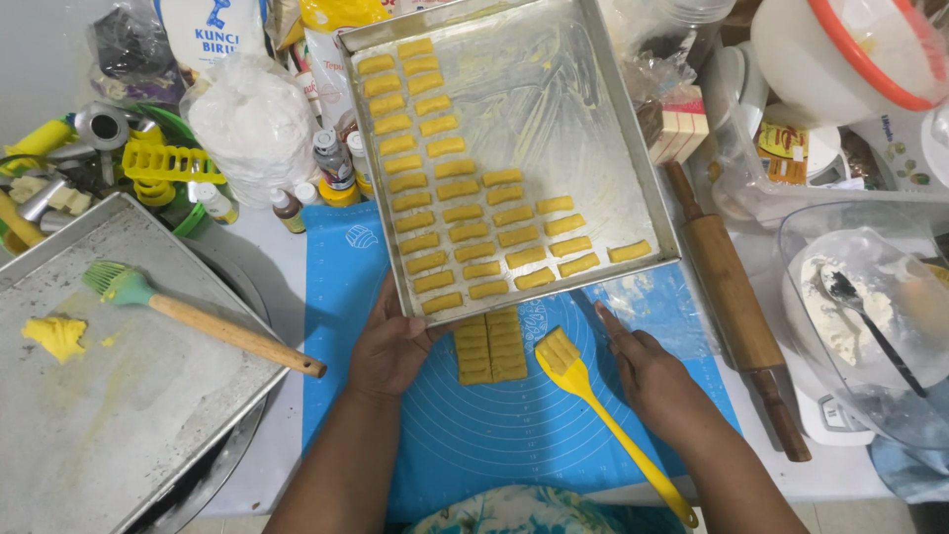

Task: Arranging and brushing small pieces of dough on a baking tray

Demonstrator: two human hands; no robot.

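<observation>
My left hand (391, 346) grips the near left corner of a square metal baking tray (593, 119), thumb on its rim. The tray holds several rows of small yellow dough pieces (465, 210) on its left and near side. My right hand (645, 368) lies flat on the blue silicone mat (514, 435), fingers pointing at the tray's near right edge, holding nothing. Between my hands lie a block of cut yellow dough strips (490, 348) and a yellow spatula (593, 400) with a piece of dough on its blade.
A second greased tray (148, 396) at left carries a lump of butter (57, 336) and a green brush with a wooden handle (198, 318). A wooden rolling pin (736, 307) lies right of the mat. A clear bowl with flour and a spoon (860, 307) sits far right. Bottles and bags crowd the back.
</observation>
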